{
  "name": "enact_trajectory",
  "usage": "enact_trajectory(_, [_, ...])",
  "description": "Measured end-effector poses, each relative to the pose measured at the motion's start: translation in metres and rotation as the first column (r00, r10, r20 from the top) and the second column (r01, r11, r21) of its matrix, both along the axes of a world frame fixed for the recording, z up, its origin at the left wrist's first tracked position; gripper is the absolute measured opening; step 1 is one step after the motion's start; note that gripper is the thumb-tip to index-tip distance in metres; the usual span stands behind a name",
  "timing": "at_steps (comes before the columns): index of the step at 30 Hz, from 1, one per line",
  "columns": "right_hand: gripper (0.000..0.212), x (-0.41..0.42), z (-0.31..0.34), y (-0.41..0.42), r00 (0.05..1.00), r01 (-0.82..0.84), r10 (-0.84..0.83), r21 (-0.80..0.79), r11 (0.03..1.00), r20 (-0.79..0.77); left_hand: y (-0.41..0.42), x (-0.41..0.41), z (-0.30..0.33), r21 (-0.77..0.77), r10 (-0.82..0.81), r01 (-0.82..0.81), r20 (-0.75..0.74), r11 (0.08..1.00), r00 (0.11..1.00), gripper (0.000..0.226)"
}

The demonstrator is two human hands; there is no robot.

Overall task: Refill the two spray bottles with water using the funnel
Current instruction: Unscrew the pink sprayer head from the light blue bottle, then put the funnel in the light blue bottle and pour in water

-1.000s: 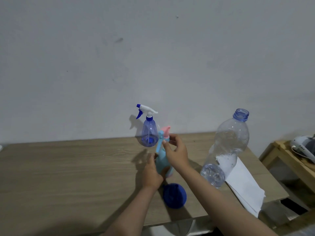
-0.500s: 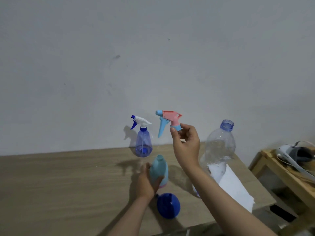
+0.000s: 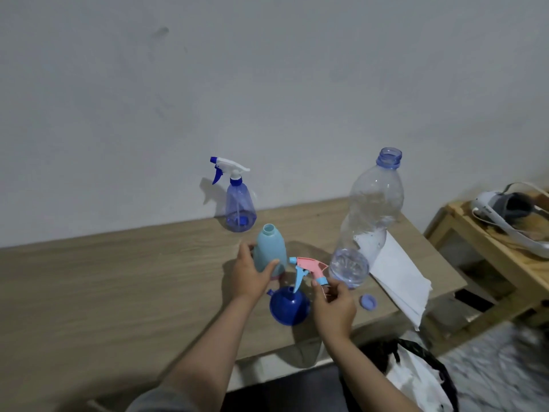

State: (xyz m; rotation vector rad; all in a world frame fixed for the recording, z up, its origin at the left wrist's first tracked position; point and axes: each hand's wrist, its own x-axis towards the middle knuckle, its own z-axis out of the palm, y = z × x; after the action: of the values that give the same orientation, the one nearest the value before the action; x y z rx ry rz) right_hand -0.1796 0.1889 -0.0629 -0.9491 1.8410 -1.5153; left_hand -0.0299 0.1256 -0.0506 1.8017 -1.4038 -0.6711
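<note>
My left hand grips the light blue spray bottle, which stands upright on the wooden table with its neck uncovered. My right hand holds the pink and blue trigger head low, just above the table. The dark blue funnel lies wide end down between my hands. A transparent blue spray bottle with a white and blue trigger stands at the back by the wall. The large clear water bottle, uncapped, stands to the right with a little water in it.
A small blue cap lies near the table's front edge. White paper hangs over the table's right corner. A low wooden stand with a white headset is at the right. A black and white bag sits on the floor.
My right hand has brought the trigger head down from chest height to just above the table beside the funnel. The left hand has kept hold of the light blue bottle.
</note>
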Motion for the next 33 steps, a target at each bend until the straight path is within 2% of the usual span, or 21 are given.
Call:
enact_trajectory(6, [0.002, 0.007, -0.011, -0.021, 1.000, 0.003, -0.002, 0.168, 0.986, -0.006, -0.002, 0.000, -0.004, -0.026, -0.011, 0.011, 0.005, 1.000, 1.000, 0.058])
enact_trajectory(9, [0.015, 0.008, -0.016, -0.029, 0.999, 0.011, 0.001, 0.245, 0.970, -0.052, -0.004, 0.001, -0.005, -0.023, -0.023, 0.024, 0.005, 0.999, 1.000, 0.060])
enact_trajectory(12, [0.018, 0.007, -0.013, -0.029, 0.995, -0.028, 0.053, 0.277, 0.960, -0.080, -0.004, 0.001, -0.006, -0.028, -0.036, 0.036, 0.013, 0.999, 0.999, 0.060])
enact_trajectory(16, [0.020, 0.002, -0.018, -0.025, 0.984, -0.102, 0.138, 0.273, 0.956, -0.113, -0.006, 0.002, -0.008, -0.029, -0.032, 0.032, 0.000, 0.999, 0.999, 0.060])
enact_trajectory(19, [0.028, -0.003, -0.022, -0.019, 0.939, -0.144, 0.202, 0.214, 0.966, -0.279, -0.006, 0.002, -0.010, -0.040, -0.037, 0.036, -0.020, 0.999, 0.999, 0.060])
enact_trajectory(21, [0.030, -0.005, -0.015, -0.013, 0.904, -0.188, 0.206, 0.084, 0.979, -0.374, -0.007, 0.002, -0.011, -0.051, -0.034, 0.032, -0.039, 0.998, 0.999, 0.060])
enact_trajectory(23, [0.033, -0.008, -0.006, -0.012, 0.835, -0.373, 0.326, -0.018, 0.928, -0.444, -0.008, 0.002, -0.013, -0.059, -0.025, 0.023, -0.032, 0.998, 0.999, 0.059])
enact_trajectory(24, [0.040, -0.010, -0.002, -0.014, 0.767, -0.486, 0.436, 0.017, 0.874, -0.471, -0.007, 0.003, -0.014, -0.064, -0.021, 0.019, -0.029, 0.998, 0.999, 0.059])
enact_trajectory(26, [0.060, -0.013, 0.006, -0.020, 0.577, -0.622, 0.653, 0.254, 0.741, -0.491, -0.007, 0.003, -0.015, -0.065, -0.018, 0.016, -0.040, 0.998, 0.999, 0.059])
enact_trajectory(28, [0.076, -0.012, 0.009, -0.026, 0.407, -0.606, 0.766, 0.480, 0.634, -0.498, -0.007, 0.002, -0.014, -0.061, -0.022, 0.019, -0.051, 0.998, 0.998, 0.059])
enact_trajectory(30, [0.084, -0.009, 0.008, -0.030, 0.272, -0.564, 0.805, 0.590, 0.577, -0.527, -0.007, 0.002, -0.013, -0.058, -0.028, 0.025, -0.045, 0.998, 0.999, 0.060])
enact_trajectory(31, [0.085, -0.008, 0.007, -0.031, 0.227, -0.550, 0.812, 0.617, 0.562, -0.538, -0.007, 0.002, -0.013, -0.057, -0.031, 0.029, -0.039, 0.998, 0.999, 0.060])
enact_trajectory(33, [0.082, -0.008, 0.002, -0.034, 0.201, -0.544, 0.806, 0.621, 0.564, -0.557, -0.007, 0.003, -0.013, -0.054, -0.035, 0.033, -0.032, 0.998, 0.999, 0.059])
